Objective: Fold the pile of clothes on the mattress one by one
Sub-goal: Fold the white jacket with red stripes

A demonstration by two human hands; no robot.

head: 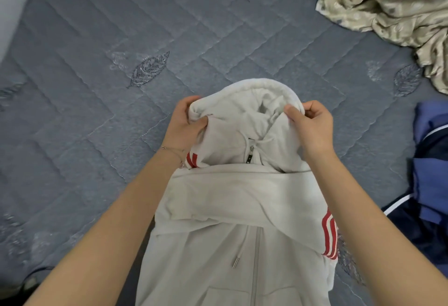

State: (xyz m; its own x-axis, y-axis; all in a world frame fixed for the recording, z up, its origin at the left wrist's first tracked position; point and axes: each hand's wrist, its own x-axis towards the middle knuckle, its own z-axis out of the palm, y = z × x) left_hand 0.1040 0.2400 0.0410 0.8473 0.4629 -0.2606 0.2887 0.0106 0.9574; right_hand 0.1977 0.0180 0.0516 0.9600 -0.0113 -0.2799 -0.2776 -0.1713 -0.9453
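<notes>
At the centre of the frame, the left hand (185,122) and the right hand (311,127) each grip a side of the hood of a white zip hoodie (232,208) with red sleeve stripes. It lies on the grey quilted mattress (97,63), running down to the lower edge. A beige garment (397,7) sits upper right, blue clothes (429,172) at right.

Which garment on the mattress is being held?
The white hoodie with red stripes: left hand and right hand grip its hood. The beige garment and the blue garment lie apart, untouched.
</notes>
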